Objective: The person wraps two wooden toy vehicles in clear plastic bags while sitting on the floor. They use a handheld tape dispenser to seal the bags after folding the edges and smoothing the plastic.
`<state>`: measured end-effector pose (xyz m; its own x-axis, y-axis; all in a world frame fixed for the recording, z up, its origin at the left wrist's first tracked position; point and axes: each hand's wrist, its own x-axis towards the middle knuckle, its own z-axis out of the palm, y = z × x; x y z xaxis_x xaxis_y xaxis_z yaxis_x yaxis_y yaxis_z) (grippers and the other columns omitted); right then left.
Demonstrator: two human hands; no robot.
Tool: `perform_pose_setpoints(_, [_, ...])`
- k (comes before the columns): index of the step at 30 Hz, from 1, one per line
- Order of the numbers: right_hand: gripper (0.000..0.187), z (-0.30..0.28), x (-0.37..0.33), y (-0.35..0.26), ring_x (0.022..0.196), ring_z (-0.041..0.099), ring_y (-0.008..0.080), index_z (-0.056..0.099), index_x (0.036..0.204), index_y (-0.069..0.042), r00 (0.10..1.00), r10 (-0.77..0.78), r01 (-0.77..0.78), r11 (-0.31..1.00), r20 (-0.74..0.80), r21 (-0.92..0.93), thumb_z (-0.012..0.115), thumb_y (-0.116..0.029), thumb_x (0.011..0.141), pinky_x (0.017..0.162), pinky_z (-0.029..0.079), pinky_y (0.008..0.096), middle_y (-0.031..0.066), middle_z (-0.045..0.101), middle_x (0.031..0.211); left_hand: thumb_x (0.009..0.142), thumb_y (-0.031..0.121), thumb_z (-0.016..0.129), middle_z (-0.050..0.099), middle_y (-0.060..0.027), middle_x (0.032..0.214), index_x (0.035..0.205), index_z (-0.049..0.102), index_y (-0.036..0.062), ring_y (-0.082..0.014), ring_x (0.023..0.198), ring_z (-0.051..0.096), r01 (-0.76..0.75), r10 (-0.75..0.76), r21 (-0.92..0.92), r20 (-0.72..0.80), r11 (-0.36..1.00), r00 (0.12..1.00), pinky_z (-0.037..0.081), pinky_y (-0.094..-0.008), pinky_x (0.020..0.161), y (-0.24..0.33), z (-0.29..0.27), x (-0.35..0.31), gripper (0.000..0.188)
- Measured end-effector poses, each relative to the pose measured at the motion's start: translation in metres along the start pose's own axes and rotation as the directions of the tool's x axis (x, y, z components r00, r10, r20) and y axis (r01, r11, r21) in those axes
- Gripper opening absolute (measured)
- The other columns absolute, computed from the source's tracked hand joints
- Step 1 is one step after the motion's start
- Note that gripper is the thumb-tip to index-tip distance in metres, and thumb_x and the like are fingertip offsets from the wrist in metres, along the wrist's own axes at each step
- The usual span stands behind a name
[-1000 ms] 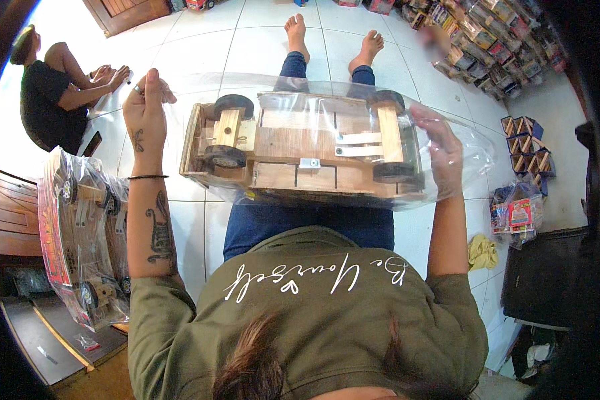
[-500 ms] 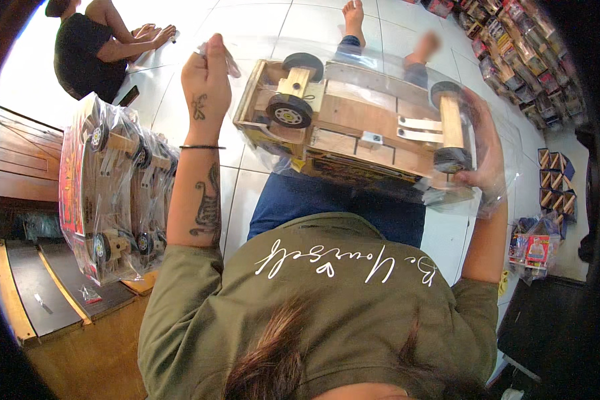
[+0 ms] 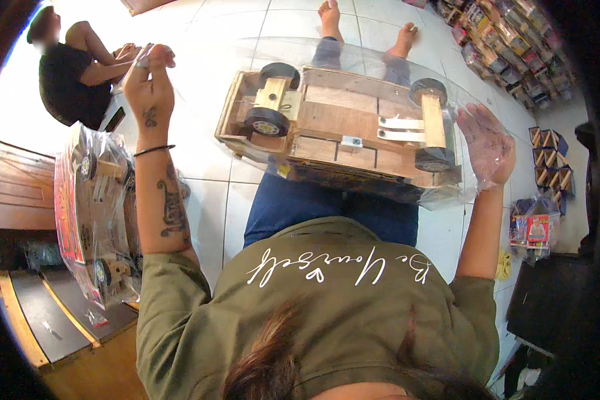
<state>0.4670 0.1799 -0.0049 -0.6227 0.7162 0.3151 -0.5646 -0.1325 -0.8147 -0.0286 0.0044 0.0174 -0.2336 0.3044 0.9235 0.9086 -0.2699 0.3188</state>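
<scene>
While our right hand [image 3: 488, 143] held its fingers stretched at the right end of a transparent plastic bag [image 3: 365, 59], our left hand [image 3: 150, 87] was raised apart from the wooden toy truck [image 3: 326, 120], with its fingers curled; whether it was pinching something, we could not tell. This truck was in the bag, above our jeans [image 3: 313, 203] and between our two hands, and its four black wheels [image 3: 267, 123] were facing us. On our left, another toy truck [image 3: 103, 213] was wrapped in plastic, and a person in black [image 3: 66, 83] was sitting farther away.
</scene>
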Motion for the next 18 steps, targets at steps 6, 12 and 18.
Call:
perform_pose_setpoints(6, [0.049,0.022,-0.003,-0.046,0.069,0.054,0.0190,0.058,0.092,0.003,0.985,-0.069,-0.051,0.763,-0.160,-0.644,0.046,-0.044,0.097,0.064,0.043,0.0315,0.0103,0.058,0.079,0.101,0.031,0.049,0.066,-0.0032,0.070,0.081,0.070,-0.0007,-0.0075,0.060,0.055,0.294,-0.292,-0.014,0.091,0.956,0.952,0.043,-0.0224,0.058,0.005,-0.008,0.005,0.043])
perform_pose_setpoints(12, [0.032,0.077,0.107,-0.123,0.052,0.040,0.0131,0.051,0.075,-0.006,0.849,-0.503,0.215,0.606,-0.159,-0.766,0.050,-0.026,0.099,0.051,0.033,0.0312,0.0023,0.046,0.060,0.101,0.035,0.046,0.069,-0.0068,0.078,0.083,0.068,-0.0038,-0.0121,0.075,0.061,0.538,-0.524,-0.141,0.131,0.831,0.842,0.047,-0.0259,0.066,-0.012,0.014,-0.009,0.048])
perform_pose_setpoints(18, [0.026,0.178,0.177,-0.144,0.051,0.057,0.0147,0.068,0.083,-0.005,0.840,-0.323,0.474,0.048,0.436,-0.879,0.055,-0.023,0.097,0.047,0.048,0.0213,0.0115,0.065,0.071,0.088,0.029,0.069,0.057,-0.0160,0.128,0.139,0.042,0.0017,-0.0258,0.112,0.057,0.685,-0.631,-0.003,0.385,0.728,0.673,0.047,-0.0390,0.096,0.000,0.073,-0.015,0.065])
